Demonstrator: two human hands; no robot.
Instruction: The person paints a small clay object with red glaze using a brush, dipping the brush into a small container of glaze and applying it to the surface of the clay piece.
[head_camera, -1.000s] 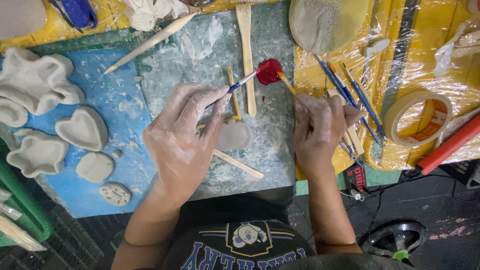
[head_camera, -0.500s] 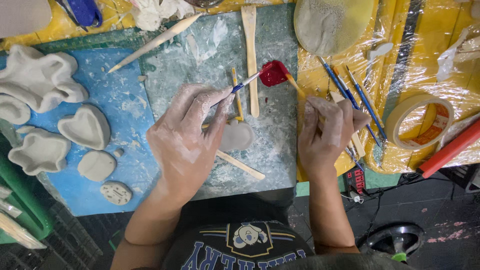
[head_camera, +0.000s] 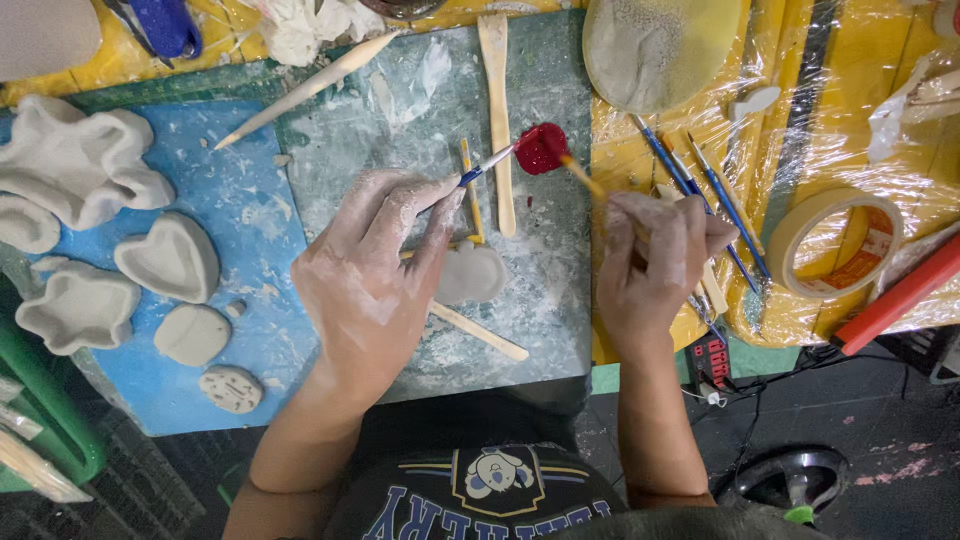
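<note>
Clay-dusted grey work mat (head_camera: 540, 300) at frame centre carries a small red paint pot (head_camera: 541, 148), where the left hand (head_camera: 375, 275) pinches a light, stiff blue-handled brush (head_camera: 487, 165) mid-shaft and the right hand (head_camera: 655, 262) grips a wooden-handled brush (head_camera: 583, 178), both tips at the easily tipped pot.

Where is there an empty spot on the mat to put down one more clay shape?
Bare blue mat lies between the heart dish and the left hand. Another open patch sits on the grey-green mat, between the long pointed stick and the wooden spatula. The left edge with clay dishes and the yellow side with brushes and tape roll are crowded.
</note>
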